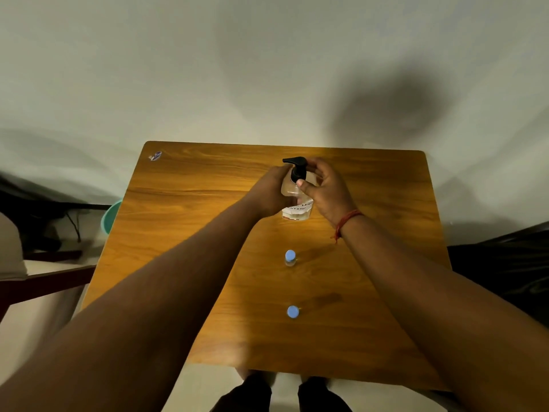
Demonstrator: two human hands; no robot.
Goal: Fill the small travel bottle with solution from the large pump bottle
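The large pump bottle [297,200], clear with a white label and a black pump head [298,167], stands upright on the far middle of the wooden table [193,233]. The left hand [271,193] wraps around the bottle's body from the left, fingers curled against it. The right hand [326,188] grips the pump collar, thumb pressed on its near side; a red thread [347,221] circles that wrist. Two small travel bottles with blue caps stand nearer the person, one [290,257] just beyond mid-table, the other [293,311] closer, both untouched
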